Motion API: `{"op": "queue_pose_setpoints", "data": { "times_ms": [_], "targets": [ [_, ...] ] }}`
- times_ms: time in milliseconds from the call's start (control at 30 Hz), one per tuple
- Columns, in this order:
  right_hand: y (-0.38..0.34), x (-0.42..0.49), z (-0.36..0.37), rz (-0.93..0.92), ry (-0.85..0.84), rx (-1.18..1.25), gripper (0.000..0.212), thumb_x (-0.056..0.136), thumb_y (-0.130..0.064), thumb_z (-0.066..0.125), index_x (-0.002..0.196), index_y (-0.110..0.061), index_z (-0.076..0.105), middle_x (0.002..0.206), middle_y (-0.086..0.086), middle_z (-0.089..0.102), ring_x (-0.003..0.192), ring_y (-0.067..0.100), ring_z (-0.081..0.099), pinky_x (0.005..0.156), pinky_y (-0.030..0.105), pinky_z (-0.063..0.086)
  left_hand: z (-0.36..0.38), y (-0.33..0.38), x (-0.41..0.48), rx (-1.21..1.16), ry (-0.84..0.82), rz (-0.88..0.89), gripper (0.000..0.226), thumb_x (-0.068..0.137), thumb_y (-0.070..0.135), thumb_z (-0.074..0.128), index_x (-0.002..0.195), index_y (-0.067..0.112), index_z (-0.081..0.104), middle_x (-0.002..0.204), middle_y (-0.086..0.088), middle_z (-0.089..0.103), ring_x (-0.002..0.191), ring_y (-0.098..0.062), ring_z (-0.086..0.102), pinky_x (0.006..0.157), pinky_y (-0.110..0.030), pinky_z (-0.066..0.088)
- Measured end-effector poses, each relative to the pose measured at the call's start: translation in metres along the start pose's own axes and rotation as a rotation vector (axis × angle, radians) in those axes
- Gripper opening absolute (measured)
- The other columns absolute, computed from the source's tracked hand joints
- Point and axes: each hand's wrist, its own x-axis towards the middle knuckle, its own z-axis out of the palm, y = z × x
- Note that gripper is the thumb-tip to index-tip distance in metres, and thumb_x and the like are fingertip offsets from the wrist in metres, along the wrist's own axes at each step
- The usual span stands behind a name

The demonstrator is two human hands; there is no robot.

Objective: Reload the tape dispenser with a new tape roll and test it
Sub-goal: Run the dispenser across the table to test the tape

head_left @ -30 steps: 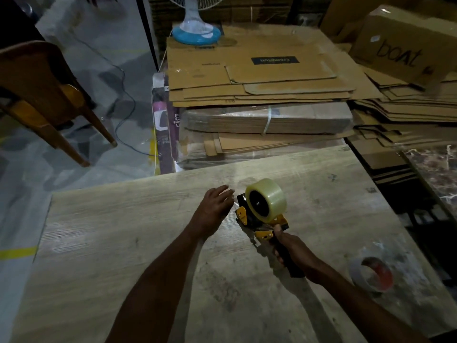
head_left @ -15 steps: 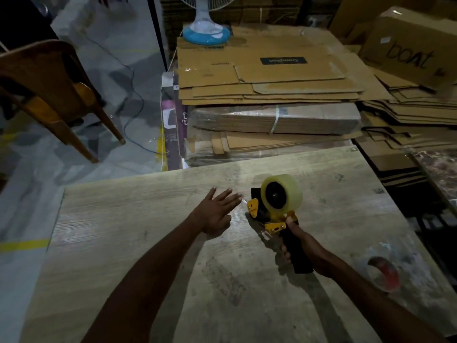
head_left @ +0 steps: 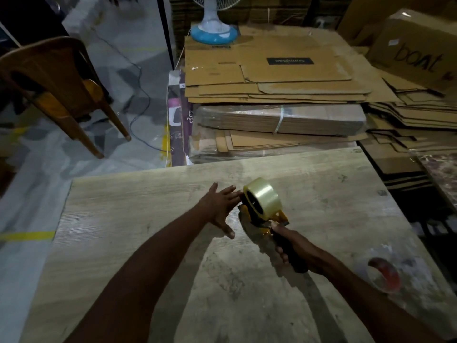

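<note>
1. While the right hand (head_left: 294, 246) has its grip wrapped round the dispenser (head_left: 265, 219) handle, the roll (head_left: 263, 198) sits loaded — held above the desk (head_left: 123, 219).
2. Left hand (head_left: 220, 206) — fingers spread, holding nothing, fingertips by the roll.

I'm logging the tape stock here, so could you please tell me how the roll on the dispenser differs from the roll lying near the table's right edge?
The dispenser roll is thick with clear tape; the loose roll looks nearly used up, its reddish core showing.
The dispenser roll is mounted on the dispenser, which the right hand holds by the grip; the loose roll lies untouched on the table.
Both are ring-shaped rolls.
</note>
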Motion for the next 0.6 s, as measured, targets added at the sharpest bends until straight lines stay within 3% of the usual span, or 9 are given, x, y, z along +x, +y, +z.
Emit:
{"op": "queue_pose_setpoints", "data": {
  "times_ms": [67, 167, 600],
  "targets": [
    [-0.006, -0.001, 0.002, 0.02, 0.04, -0.062, 0.055, 0.089, -0.069, 0.053, 0.078, -0.015, 0.053, 0.062, 0.002, 0.046, 0.05, 0.015, 0.04, 0.05, 0.027, 0.032, -0.007, 0.0, -0.001, 0.001, -0.044, -0.008, 0.145, 0.051, 0.1, 0.055, 0.162, 0.027, -0.002, 0.169, 0.004, -0.008, 0.156, -0.024, -0.007, 0.115, -0.074, 0.004],
    [-0.011, -0.003, -0.001, -0.001, 0.075, -0.114, 0.061, 0.089, -0.075, 0.045, 0.08, -0.015, 0.052, 0.062, 0.001, 0.046, 0.05, 0.013, 0.039, 0.049, 0.026, 0.033, -0.011, 0.0, -0.001, -0.027, -0.069, -0.014, 0.152, 0.044, 0.097, 0.063, 0.16, 0.03, -0.009, 0.169, 0.007, -0.01, 0.156, -0.023, -0.008, 0.116, -0.073, 0.002],
    [-0.005, -0.04, -0.005, 0.092, 0.14, -0.231, 0.078, 0.085, -0.078, 0.049, 0.103, -0.003, 0.059, 0.062, 0.001, 0.044, 0.049, 0.013, 0.039, 0.047, 0.025, 0.034, -0.019, 0.009, -0.004, -0.029, -0.152, -0.091, 0.156, 0.042, 0.095, 0.067, 0.161, 0.027, -0.009, 0.169, 0.009, -0.012, 0.156, -0.022, -0.011, 0.116, -0.072, 0.007]
  ]
}}
